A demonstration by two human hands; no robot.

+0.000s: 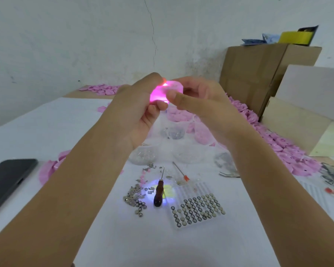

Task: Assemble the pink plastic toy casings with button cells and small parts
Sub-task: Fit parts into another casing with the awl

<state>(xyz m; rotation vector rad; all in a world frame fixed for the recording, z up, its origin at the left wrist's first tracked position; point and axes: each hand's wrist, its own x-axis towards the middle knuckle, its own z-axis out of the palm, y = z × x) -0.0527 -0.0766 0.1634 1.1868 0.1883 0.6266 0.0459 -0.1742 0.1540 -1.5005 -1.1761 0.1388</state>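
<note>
Both hands are raised above the white table. My left hand point(141, 105) and my right hand point(199, 99) together hold one pink toy casing point(163, 92), which glows bright pink from inside. The left thumb lies over its top left edge and the right thumb presses on its front right. Below on the table lies a tray of button cells point(198, 207), a loose heap of button cells point(137, 199) and a dark-handled screwdriver point(158, 191) beside a small lit part.
Piles of pink casings point(289, 151) run along the right edge and at the back point(102, 89). Clear bags of small parts point(143, 155) sit mid-table. A black phone point(6, 182) lies left. Cardboard boxes point(258, 74) stand at the back right. A red-tipped tool point(181, 172) and tweezers point(228, 174) lie near the tray.
</note>
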